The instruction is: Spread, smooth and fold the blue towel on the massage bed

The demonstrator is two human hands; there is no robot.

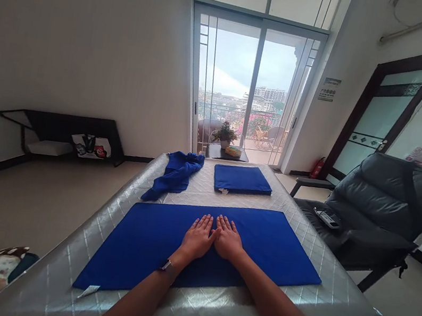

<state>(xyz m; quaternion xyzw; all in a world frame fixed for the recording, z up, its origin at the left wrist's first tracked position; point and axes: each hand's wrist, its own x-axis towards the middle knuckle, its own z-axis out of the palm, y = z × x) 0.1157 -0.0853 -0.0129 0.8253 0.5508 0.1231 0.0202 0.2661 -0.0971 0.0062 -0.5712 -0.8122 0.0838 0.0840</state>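
Observation:
A blue cloth (pixel 273 244) lies spread flat in front of me, with a white tag (pixel 89 291) at its near left corner. Both palms press down on its middle, side by side, thumbs touching or almost so. My left hand (pixel 198 238) has its fingers stretched forward, and a watch (pixel 165 264) is on that wrist. My right hand (pixel 228 239) lies flat in the same way. Beyond the cloth, a folded blue stack (pixel 243 179) sits to the right, a small label on its front edge. A crumpled blue cloth (pixel 175 176) lies to the left of it.
Everything rests on a table with a silvery quilted cover (pixel 125 208). A dark armchair (pixel 364 210) holding a remote-like device (pixel 327 219) stands at the right. A potted plant (pixel 225 134) is beyond the far edge, and a low black rack (pixel 69 134) is by the left wall.

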